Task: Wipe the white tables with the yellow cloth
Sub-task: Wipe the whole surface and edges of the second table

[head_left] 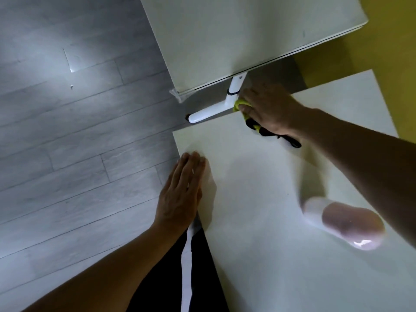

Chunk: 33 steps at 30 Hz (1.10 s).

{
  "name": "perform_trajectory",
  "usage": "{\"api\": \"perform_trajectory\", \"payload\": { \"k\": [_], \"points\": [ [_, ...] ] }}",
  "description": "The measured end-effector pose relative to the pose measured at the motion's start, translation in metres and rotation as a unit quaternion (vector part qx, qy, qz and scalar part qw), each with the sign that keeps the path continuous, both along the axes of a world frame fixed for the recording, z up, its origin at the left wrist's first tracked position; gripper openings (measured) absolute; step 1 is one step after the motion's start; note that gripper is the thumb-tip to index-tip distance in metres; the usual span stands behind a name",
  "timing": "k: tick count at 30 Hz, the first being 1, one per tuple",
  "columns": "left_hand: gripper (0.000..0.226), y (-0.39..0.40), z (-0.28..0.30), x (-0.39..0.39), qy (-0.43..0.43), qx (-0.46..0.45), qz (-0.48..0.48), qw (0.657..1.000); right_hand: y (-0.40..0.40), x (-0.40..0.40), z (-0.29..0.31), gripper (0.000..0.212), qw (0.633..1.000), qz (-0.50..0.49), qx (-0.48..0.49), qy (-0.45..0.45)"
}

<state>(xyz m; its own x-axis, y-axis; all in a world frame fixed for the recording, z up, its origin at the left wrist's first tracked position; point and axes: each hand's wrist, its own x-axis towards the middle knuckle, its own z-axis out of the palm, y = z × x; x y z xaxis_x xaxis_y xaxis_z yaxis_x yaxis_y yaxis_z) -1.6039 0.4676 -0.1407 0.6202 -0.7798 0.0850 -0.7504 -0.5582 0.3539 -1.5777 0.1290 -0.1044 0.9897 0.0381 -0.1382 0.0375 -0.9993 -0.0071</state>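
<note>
Two hands at work: your left hand [180, 190] lies flat, steadying the near glossy white table [258, 199], your right hand [270, 111] grips the bunched yellow cloth [239, 105] at its far edge—press evenly, overlapping strokes.

Dim, soft-focus view; window glare on the grey floor [74, 61], wide-angle bending at edges.

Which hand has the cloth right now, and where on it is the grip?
The right hand holds the yellow cloth, fingers over its bunched middle at the near table's far edge. The left hand rests flat, holding nothing.
</note>
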Motion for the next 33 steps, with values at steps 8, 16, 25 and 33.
{"api": "perform_trajectory", "payload": {
  "k": [8, 16, 25, 33],
  "points": [
    [0.074, -0.001, -0.001, 0.002, 0.023, -0.007, 0.001, 1.0, 0.126, 0.046, 0.004, 0.045, 0.996, 0.062, 0.047, 0.044],
    [0.057, 0.004, -0.007, 0.01, 0.031, 0.014, -0.017, 0.999, 0.051, 0.018, 0.002, 0.037, 0.997, 0.014, 0.07, 0.001],
    [0.055, 0.002, -0.008, 0.009, 0.024, 0.027, -0.025, 0.999, -0.07, -0.032, -0.002, 0.065, 0.989, -0.144, 0.023, -0.007],
    [0.052, -0.006, 0.003, 0.003, -0.005, 0.038, -0.007, 0.999, 0.053, 0.004, -0.004, 0.04, 0.997, 0.024, 0.079, -0.014]
  ]
}}
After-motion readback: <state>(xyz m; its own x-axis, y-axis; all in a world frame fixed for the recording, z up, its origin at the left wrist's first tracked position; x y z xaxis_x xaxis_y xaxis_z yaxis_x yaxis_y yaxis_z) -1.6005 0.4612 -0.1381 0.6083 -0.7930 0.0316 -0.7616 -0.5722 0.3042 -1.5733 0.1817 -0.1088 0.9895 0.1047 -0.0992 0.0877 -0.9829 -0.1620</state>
